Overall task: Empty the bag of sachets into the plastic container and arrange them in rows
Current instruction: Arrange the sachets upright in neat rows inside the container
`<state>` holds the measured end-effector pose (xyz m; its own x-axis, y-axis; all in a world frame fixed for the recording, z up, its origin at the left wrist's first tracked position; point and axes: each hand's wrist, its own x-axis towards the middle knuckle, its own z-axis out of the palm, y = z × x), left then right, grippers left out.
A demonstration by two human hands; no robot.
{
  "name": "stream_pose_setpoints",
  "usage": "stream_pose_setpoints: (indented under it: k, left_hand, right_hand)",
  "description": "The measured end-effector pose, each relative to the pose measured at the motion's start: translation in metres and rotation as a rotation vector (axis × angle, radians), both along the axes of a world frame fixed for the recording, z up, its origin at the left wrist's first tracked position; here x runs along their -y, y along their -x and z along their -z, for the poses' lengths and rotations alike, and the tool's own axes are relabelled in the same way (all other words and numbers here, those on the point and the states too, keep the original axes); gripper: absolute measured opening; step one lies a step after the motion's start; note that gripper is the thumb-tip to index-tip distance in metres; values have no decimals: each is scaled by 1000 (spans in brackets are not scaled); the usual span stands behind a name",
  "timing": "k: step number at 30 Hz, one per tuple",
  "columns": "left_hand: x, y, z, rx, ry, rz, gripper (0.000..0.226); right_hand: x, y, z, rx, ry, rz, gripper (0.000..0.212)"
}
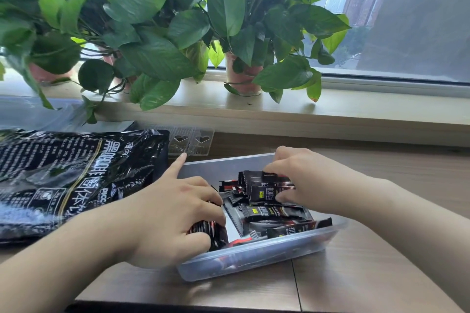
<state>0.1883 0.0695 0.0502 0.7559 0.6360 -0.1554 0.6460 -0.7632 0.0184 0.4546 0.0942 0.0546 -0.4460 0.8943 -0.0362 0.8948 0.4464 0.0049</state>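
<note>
A clear plastic container [256, 256] sits on the wooden table in front of me, holding several black sachets [274, 212] lying loosely at mixed angles. My left hand [175, 213] is at the container's left side and grips a bunch of sachets, its index finger pointing out over the rim. My right hand [307, 178] reaches in from the right and pinches a few upright sachets near the container's back. The large black bag [71, 178] lies flat on the table to the left.
Potted green plants [157, 33] stand on the window sill [305, 109] behind the table. A clear plastic lid with heart cut-outs [190, 141] lies behind the container, beside the bag. The table's front edge runs close below the container.
</note>
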Motion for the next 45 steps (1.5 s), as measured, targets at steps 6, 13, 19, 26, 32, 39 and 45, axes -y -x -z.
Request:
stream_pose_setpoints:
  k: [6,13,19,26,32,39,45]
  left_hand:
    - [0,0,0,1,3,-2,70]
    - [1,0,-1,7,6,-6,70]
    - [0,1,0,14,6,-9,71]
    - [3,0,-1,29,5,-20,73]
    - [2,-1,-1,15,-3,-19,74]
    - [4,-2,-1,47,-13,-34,76]
    - [4,-1,-1,102,-31,-55,71]
  right_hand:
    - [-4,8,4,148,-143,-40,28]
    - [-2,3,-1,38,-65,-18,19]
    - [3,3,-5,-13,-142,-8,17]
    - [16,12,-21,-308,-229,140,16]
    - [17,37,-42,-676,-214,239,21]
    - [10,62,-18,-403,372,391,36]
    - [4,77,5,-437,384,415,30]
